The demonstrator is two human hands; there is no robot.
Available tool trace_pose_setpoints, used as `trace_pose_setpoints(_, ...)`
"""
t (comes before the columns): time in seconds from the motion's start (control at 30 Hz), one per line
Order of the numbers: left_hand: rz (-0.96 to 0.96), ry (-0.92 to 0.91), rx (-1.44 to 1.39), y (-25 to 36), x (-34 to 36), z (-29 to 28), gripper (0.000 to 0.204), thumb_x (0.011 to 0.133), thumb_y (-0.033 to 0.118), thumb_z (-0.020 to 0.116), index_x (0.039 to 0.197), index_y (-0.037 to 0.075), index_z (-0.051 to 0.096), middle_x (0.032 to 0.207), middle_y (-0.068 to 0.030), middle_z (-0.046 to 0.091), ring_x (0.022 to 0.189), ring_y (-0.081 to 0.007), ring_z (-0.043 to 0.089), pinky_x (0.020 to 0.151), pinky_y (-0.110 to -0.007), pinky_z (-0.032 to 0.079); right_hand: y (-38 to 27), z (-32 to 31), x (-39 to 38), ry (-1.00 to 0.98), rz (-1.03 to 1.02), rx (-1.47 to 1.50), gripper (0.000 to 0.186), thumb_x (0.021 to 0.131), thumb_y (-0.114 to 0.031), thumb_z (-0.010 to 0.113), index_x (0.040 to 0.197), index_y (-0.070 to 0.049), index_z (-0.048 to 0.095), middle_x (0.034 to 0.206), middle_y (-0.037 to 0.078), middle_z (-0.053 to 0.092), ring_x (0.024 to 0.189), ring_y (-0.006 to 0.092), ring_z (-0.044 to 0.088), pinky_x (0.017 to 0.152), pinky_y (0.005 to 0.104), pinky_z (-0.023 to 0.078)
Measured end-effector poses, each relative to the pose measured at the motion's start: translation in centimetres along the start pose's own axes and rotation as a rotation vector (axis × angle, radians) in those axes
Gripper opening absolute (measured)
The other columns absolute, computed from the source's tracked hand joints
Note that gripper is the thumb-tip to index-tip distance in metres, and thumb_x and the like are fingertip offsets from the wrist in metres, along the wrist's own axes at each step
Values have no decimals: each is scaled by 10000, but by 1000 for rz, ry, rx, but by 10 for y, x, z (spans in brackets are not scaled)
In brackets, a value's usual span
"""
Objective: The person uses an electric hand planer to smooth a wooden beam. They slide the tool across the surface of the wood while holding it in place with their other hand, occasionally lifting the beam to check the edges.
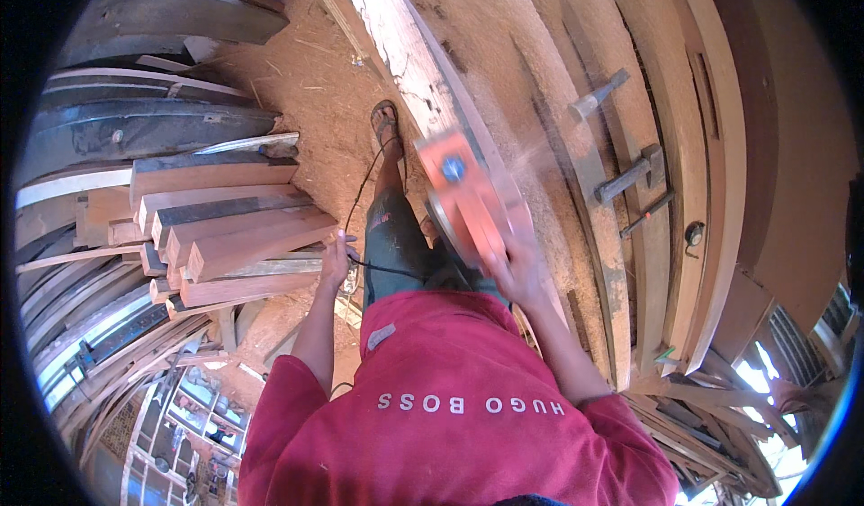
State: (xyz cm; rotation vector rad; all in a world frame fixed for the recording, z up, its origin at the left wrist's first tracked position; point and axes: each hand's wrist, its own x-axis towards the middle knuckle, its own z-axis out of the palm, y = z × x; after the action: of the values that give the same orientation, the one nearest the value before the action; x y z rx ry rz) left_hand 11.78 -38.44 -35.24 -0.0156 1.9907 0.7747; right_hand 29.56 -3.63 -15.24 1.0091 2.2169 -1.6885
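Head view: orange power tool [470,211] is over the near part of the pale, cracked beam [396,43], just ahead of the person's lap; motion blur, can't tell if its base sits flat on the wood. Right hand [515,272] is wrapped round the rear end of its handle, exact finger placement smeared. Left hand [337,256] looks pinched on the black cord [362,185], out to the left, apart from the power tool. Handling, my read from here: hard shell, stiff, fairly heavy, mass mostly ahead of the grip, so a one-handed hold may let the nose wander. Rear handle is the right place to hold; keep fingers clear of the underside. Cord should be light, limp, easy to snag; it hangs close by the sandalled foot [385,121], so best kept slack and outboard. Beam likely heavy and rigid, splintery along the crack. Edges: beam's left side runs close past that foot. Room: sawdust floor [297,83] opens left of the beam, bounded by the timber stack [256,241]. Right side: sawdusty strip, then long planks [650,277] with a chisel [598,97] and hammer [630,179], both well apart from the power tool.
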Motion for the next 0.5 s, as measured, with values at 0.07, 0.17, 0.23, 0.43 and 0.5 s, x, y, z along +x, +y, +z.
trace_pose_setpoints(0.07, 45, -10, -15, 3, -9, 13, 763, 1040, 567, 216, 1117, -36, 677, 672, -110, 676, 797, -241, 661, 839, -368, 486, 32, 3, -51, 30, -10, 64, 482, 906, -430, 629, 1089, 15, 665, 812, 186, 660, 749, 318, 669, 697, 403, 513)
trace_pose_setpoints(0.17, 33, -22, -15, 10, -16, 22, 778, 1039, 564, 206, 1119, -49, 678, 688, -121, 685, 803, -244, 656, 860, -356, 484, 36, 3, -60, 53, 0, 100, 487, 895, -445, 638, 1048, 16, 676, 760, 176, 647, 703, 302, 661, 648, 399, 504)
trace_pose_setpoints(0.23, 13, -15, -36, 9, -10, 19, 791, 1038, 568, 198, 1125, -56, 676, 697, -126, 691, 820, -242, 655, 878, -353, 481, 31, 7, -48, 62, -4, 100, 490, 896, -450, 637, 1029, 20, 678, 731, 166, 637, 673, 283, 653, 622, 394, 497)
trace_pose_setpoints(0.43, -76, 132, -222, -2, 12, -17, 826, 1032, 591, 186, 1129, -70, 672, 693, -139, 695, 854, -241, 653, 912, -377, 475, -51, 9, 72, 58, -35, 107, 472, 915, -444, 624, 977, 21, 680, 636, 109, 608, 588, 209, 620, 557, 371, 472)
trace_pose_setpoints(0.5, -120, 146, -316, 6, 26, -33, 841, 1025, 612, 195, 1124, -80, 662, 699, -158, 692, 861, -252, 653, 914, -391, 473, -58, 16, 114, 39, -3, 212, 459, 926, -440, 617, 969, 13, 682, 615, 93, 601, 569, 191, 611, 546, 366, 471)
